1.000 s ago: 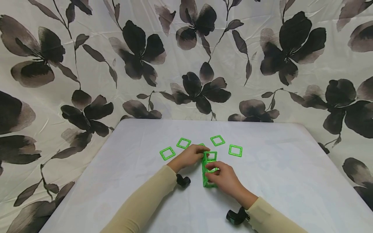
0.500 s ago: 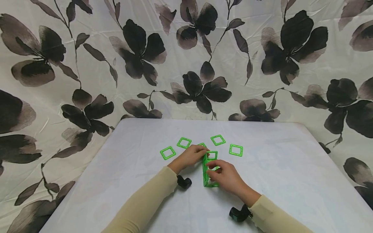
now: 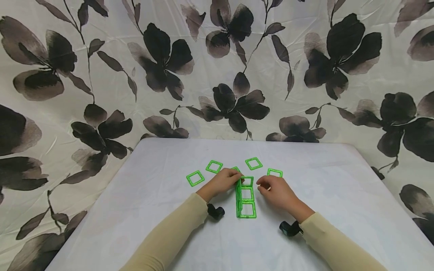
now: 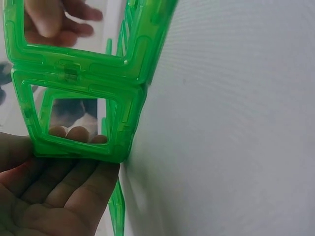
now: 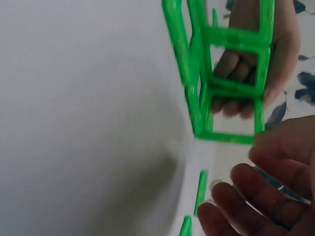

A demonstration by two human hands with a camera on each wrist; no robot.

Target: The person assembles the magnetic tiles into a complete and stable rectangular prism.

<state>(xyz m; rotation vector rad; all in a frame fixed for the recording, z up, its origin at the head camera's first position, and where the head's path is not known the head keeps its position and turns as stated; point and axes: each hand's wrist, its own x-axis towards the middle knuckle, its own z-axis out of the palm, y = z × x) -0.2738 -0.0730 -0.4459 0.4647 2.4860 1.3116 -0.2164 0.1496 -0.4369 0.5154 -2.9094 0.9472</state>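
Observation:
Green see-through magnetic tiles [image 3: 239,203] are joined in a row on the white table, some lying flat and some standing as a wall along the left side. My left hand [image 3: 221,182] grips the far end of this row; in the left wrist view its thumb and fingers [image 4: 86,189] are at the end tile's edge. To the right of the row, apart from it in the head view, my right hand [image 3: 278,192] has loosely bent fingers with nothing between them. In the right wrist view its fingers [image 5: 246,199] lie near the joined tiles [image 5: 231,137].
Loose green square tiles lie farther back: one at left [image 3: 189,181], another [image 3: 216,162] beside it, and one at back right [image 3: 256,168]. My right hand partly covers a further tile [image 3: 275,170]; my left partly hides another [image 3: 234,168]. A floral cloth [image 3: 203,131] hangs behind.
My right hand has let go of the joined tiles and moved right, uncovering the flat tiles and partly covering a loose one. The left hand stays at the far end.

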